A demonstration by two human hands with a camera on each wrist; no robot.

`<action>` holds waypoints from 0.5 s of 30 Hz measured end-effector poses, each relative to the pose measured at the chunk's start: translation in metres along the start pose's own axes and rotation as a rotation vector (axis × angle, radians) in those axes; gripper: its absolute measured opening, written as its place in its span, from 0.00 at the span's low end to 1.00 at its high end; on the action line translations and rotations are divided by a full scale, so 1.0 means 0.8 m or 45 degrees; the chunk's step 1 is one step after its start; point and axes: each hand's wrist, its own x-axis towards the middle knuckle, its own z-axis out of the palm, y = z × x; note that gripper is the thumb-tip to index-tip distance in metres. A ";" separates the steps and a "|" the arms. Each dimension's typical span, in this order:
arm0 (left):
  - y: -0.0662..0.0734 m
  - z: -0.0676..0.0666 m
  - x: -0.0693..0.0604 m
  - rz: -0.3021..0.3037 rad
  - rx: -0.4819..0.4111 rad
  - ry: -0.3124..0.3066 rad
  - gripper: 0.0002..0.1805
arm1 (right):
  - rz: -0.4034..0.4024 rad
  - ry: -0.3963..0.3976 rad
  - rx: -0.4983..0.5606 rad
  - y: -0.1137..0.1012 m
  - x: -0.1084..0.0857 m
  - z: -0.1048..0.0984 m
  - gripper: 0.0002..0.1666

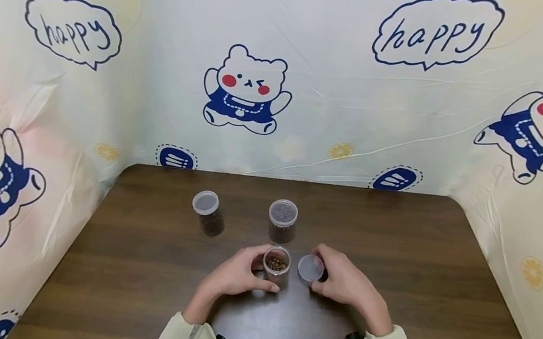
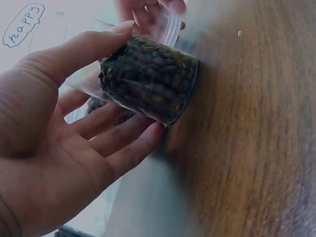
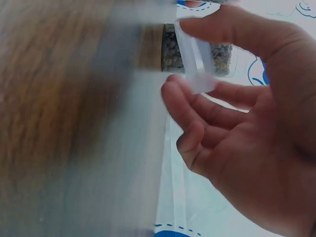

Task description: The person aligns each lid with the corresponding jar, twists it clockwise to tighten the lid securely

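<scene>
An uncapped clear jar [image 1: 275,274] stands upright at the middle of the table, part filled with brown coffee beans [image 2: 155,81]. My left hand [image 1: 238,271] holds it, thumb on the near side and fingers round the far side. Just to the right, my right hand [image 1: 347,280] pinches a round translucent lid [image 1: 311,268] by its edge, apart from the jar. In the right wrist view the lid [image 3: 196,61] is between thumb and fingertips, tilted and a little blurred.
Behind the hands stand two lidded jars with dark contents: one jar [image 1: 282,223] straight behind the uncapped one, another jar [image 1: 210,216] farther left. The brown wooden table [image 1: 133,266] ends at a printed cloth [image 1: 311,105] hanging at the back and both sides.
</scene>
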 end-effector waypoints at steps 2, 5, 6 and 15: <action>0.000 -0.001 -0.001 0.002 -0.008 0.000 0.35 | -0.029 0.001 0.001 -0.001 0.000 -0.001 0.31; -0.001 -0.002 -0.002 0.006 -0.009 0.004 0.35 | -0.038 0.011 -0.001 -0.003 0.002 -0.001 0.32; -0.001 -0.002 -0.002 0.008 -0.010 0.005 0.35 | -0.032 0.009 0.002 -0.004 0.002 0.000 0.32; -0.004 -0.001 -0.003 0.007 -0.018 0.000 0.34 | -0.019 -0.009 -0.007 -0.006 0.004 0.005 0.31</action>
